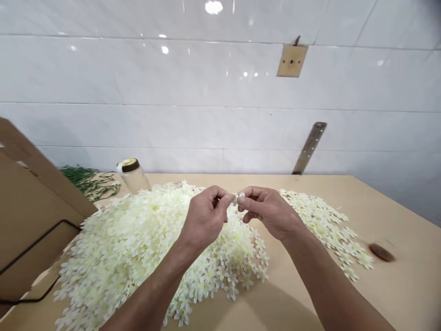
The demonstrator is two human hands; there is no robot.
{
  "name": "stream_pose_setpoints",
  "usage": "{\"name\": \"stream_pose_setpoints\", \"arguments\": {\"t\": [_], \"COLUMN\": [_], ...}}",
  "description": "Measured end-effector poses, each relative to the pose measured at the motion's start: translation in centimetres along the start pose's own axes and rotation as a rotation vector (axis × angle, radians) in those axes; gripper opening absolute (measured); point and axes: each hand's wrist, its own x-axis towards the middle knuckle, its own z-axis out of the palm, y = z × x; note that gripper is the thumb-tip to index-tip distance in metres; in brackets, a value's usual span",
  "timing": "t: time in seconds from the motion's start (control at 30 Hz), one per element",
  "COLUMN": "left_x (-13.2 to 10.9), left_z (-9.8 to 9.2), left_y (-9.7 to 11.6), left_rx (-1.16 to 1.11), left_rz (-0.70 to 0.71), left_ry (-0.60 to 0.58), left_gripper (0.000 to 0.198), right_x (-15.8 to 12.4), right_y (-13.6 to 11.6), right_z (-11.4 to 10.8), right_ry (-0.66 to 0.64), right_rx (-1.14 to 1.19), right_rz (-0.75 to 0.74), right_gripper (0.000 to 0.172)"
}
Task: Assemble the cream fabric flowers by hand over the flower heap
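A small white flower piece [236, 198] was pinched between the fingertips of the left hand [206, 218] and right hand [269, 211], above the flower heap [144, 243]. Separating or joining was judged underway; fine fingertip control would be needed next.

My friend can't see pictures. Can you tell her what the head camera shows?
Two hands, left hand and right hand, pinch one small white flower between their fingertips above a big pile of flowers on a tan table. A jar, green stems and a cardboard box sit at the left, before a white tiled wall.
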Motion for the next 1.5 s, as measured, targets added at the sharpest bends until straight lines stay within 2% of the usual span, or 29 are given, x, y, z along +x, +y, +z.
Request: {"name": "stream_pose_setpoints", "arguments": {"t": [0.07,0.2,0.27,0.5,0.63,0.77,0.87,1.03,1.27,1.5], "left_x": [0.0,0.4,0.5,0.5,0.4,0.3,0.2,0.2,0.1,0.1], "left_z": [-0.2,-0.8,-1.1,-1.3,-1.2,-1.2,-1.0,-0.5,0.1,0.1], "left_y": [-0.1,0.0,0.2,0.0,0.1,0.2,0.0,-0.1,0.0,0.2], "left_rx": [-0.029,-0.115,-0.149,-0.185,-0.195,-0.197,-0.206,-0.213,-0.312,-0.369], "left_rz": [-0.014,-0.025,-0.025,-0.023,-0.033,-0.044,-0.049,-0.042,-0.086,-0.067], "left_ry": [0.01,0.135,0.161,0.112,0.102,0.081,0.057,0.021,-0.09,-0.029], "left_gripper": [0.026,0.023,0.023,0.023,0.023,0.027,0.029,0.03,0.035,0.024], "right_x": [0.1,0.1,0.1,-0.1,-0.3,-0.4,-0.4,-0.6,-0.7,-1.0], "right_y": [0.2,0.5,0.7,0.9,0.6,0.2,0.2,0.2,-0.3,-1.0], "right_z": [-0.1,-0.1,0.0,0.5,0.6,0.5,0.5,0.6,0.8,0.8], "right_ry": [0.007,0.042,0.041,0.015,-0.012,0.05,0.09,0.085,0.044,0.024], "right_rx": [-0.064,-0.213,-0.243,-0.25,-0.18,-0.166,-0.216,-0.293,-0.274,-0.265], "right_rz": [-0.013,-0.047,-0.062,-0.081,-0.081,-0.121,-0.136,-0.138,-0.124,-0.104], "right_gripper": [0.03,0.036,0.038,0.042,0.041,0.037,0.042,0.048,0.043,0.037]}}
